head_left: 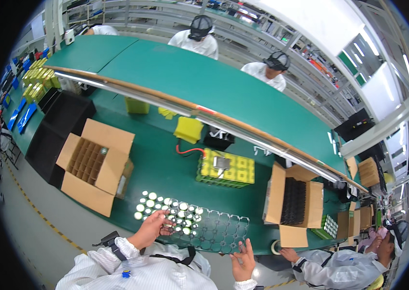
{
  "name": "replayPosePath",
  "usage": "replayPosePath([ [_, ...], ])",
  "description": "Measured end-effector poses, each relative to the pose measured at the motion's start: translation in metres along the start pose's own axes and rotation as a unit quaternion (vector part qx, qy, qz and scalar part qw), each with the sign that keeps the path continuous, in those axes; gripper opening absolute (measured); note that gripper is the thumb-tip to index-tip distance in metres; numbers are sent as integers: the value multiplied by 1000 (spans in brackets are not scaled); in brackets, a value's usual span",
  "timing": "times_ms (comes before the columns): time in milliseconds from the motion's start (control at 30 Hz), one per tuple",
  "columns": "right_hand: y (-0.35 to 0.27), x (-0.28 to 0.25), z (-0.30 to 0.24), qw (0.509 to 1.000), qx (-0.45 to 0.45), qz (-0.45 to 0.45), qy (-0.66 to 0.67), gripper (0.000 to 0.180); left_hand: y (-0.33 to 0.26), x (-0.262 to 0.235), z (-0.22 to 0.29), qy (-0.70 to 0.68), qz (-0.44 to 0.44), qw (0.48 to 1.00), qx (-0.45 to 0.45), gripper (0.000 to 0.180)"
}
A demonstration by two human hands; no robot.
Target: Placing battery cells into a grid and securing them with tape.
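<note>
Many upright cylindrical battery cells with white and pale green tops stand at the bench's near edge. A dark plastic cell holder, a grid of round openings, covers the right part of that group and reaches beyond it to the right. My left hand grips the holder's left end, its fingers among the cells. Beside the holder's near right corner, my right hand is raised with fingers apart and nothing visible in it.
An open carton with dividers stands left; another open carton stands right. Behind the cells sits a yellow-green battery block with a red cable. A co-worker's hand is near a tape roll. A raised shelf spans the back.
</note>
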State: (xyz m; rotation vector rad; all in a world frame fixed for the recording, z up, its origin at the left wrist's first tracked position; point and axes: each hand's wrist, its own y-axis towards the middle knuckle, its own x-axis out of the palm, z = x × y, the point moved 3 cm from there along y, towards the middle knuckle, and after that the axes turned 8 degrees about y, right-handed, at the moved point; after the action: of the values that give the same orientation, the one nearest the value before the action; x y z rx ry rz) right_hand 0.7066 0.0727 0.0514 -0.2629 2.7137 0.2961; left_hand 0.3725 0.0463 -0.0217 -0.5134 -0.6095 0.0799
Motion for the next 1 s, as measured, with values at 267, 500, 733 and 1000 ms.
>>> replayPosePath([
  [267,-49,118,69,939,278,59,194,69,-22,-71,-22,274,129,942,148,34],
  [500,5,168,45,978,197,23,-67,87,-11,-69,14,545,318,736,243,54],
  [733,22,179,69,976,166,-30,-141,88,9,-93,-4,574,306,729,212,69],
  [1000,32,139,52,963,89,-141,-213,109,-6,-94,59,709,39,660,247,113],
])
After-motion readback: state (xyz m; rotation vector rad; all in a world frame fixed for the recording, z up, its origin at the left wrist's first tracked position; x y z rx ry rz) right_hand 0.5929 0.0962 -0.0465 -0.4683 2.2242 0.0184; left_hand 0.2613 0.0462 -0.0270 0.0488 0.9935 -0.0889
